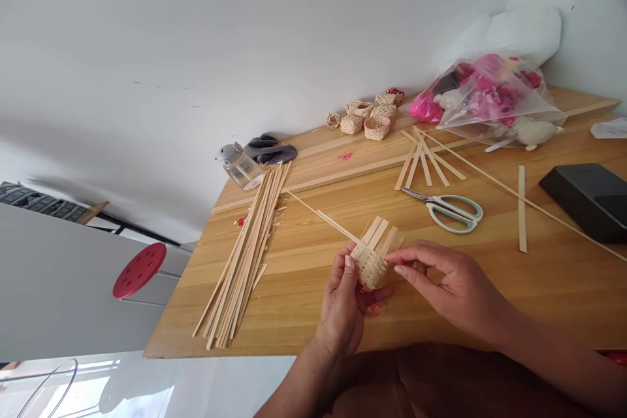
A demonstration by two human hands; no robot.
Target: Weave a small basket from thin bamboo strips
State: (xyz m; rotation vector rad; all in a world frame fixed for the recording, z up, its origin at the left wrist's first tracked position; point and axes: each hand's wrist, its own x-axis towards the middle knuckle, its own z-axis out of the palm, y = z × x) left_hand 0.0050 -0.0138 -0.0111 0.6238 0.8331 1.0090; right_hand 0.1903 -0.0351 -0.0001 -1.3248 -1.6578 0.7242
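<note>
On my feed the work in hand is a weaving round: a small woven bamboo basket (368,262) sits in the air above the near part of the wooden table (298,313), just left of centre, held between both hands. My person's left hand (343,313) cradles it from the near side, the thumb pressed flat on the weave and the other fingers curled behind, mostly hidden, so I cannot tell how they lie. The right hand (453,287) reaches in from the right, its fingers stretched out and close together, the tips at the weave's right edge; I cannot tell whether they pinch a single strip. The woven band is tight and pale, and bare upright stakes (378,234) stand unwoven above it, slightly fanned. A long thin strip (318,212) runs from the piece toward the far left. A bundle of loose bamboo strips (242,255) lies to the left, and green-handled scissors (431,210) lie open-bladed to the far right of the hands. Along the far edge sits a cluster of small finished baskets (365,119), beside a clear plastic bag (490,98) of pink material.
</note>
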